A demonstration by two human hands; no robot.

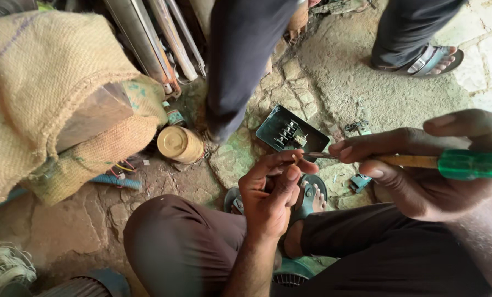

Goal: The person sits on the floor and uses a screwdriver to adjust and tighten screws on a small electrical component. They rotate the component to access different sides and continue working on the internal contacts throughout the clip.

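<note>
Left hand (271,190): centre of the frame, fingers pinched shut on a small part (295,158), too small to identify.
Right hand (422,165): right of the frame, fingers wrapped closed around a screwdriver (422,161) with a green handle and yellowish shank.
Screwdriver tip: pointed left, touching or just beside the small part at the left fingertips; exact contact not discernible.
Switch box (291,133): dark, open, contacts showing, lying on the stone floor (356,82) just above the hands, apart from both.
Loose pieces: two small bluish fittings (359,182) on the floor, one below the right hand, one to the right of the box.
Progress: box already opened and some pieces out; small part under work in the hands; nothing refitted into the box as far as visible.
Surroundings: burlap sack (48,82) at upper left, brass-coloured can (179,144) beside it, metal pipes (158,38) at top, coloured wires (122,168) below the sack.
Other person: dark trouser legs at top centre, sandalled foot (435,60) at upper right, well apart from the work.
</note>
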